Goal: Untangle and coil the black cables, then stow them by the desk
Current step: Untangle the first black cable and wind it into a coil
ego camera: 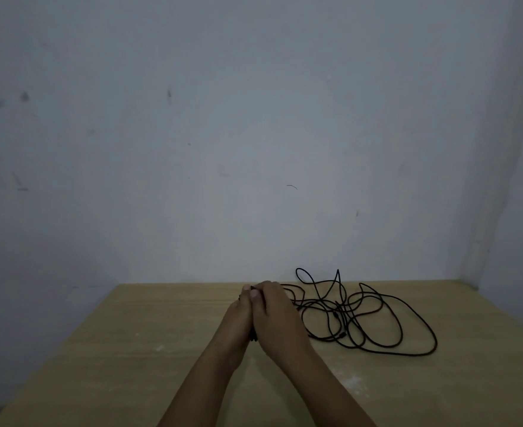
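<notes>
Here both hands [258, 309] pinch black cables [361, 318] sprawling to their right.

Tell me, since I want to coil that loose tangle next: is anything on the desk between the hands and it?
Nothing visible. Both hands already hold cable, pressed together, and the tangle lies just right of them on bare desk, its strands running into the hands.
</notes>
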